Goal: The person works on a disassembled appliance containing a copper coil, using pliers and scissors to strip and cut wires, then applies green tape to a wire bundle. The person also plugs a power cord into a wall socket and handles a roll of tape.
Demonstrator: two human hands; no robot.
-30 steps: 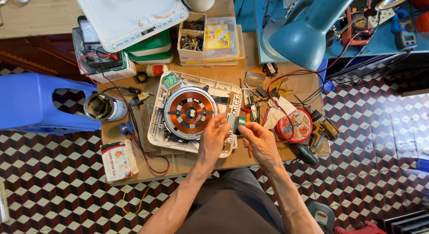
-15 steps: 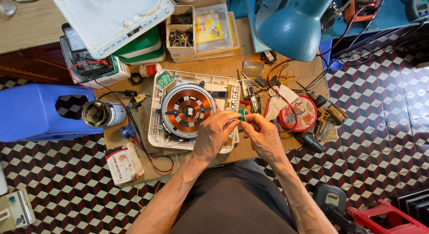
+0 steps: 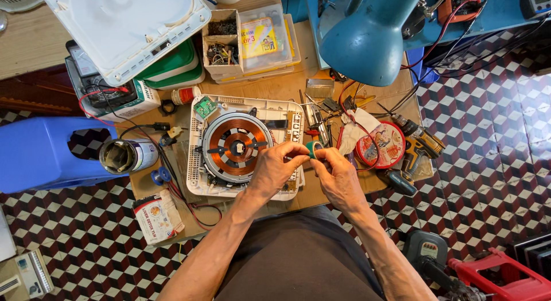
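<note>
A small green roll of tape (image 3: 313, 149) is held between the two hands, just past the right edge of the opened cooker base (image 3: 198, 163) and above the counter (image 3: 298, 85). The left hand (image 3: 274, 169) is closed on the roll from the left, with its fingers (image 3: 294, 153) curled over the roll's near side. The right hand (image 3: 338, 176) is closed on it from the right, with its fingers (image 3: 326, 156) pinched at the roll's edge. Both hands are touching the roll, so neither is the nearer; the roll lies at the meeting point of the fingertips. The roll's long axis cannot be told, as most of it is covered.

To the left of the fingers, the copper coil (image 3: 235, 147) is seated flat in the base, close beside the left hand. To the right of the fingers, a white cloth (image 3: 351, 131) and a round red tin (image 3: 383, 145) are lying near, and a cordless drill (image 3: 419, 145) is lying beyond the tin. Ahead of the fingers, a blue lamp shade (image 3: 367, 39) is overhanging the counter.
</note>
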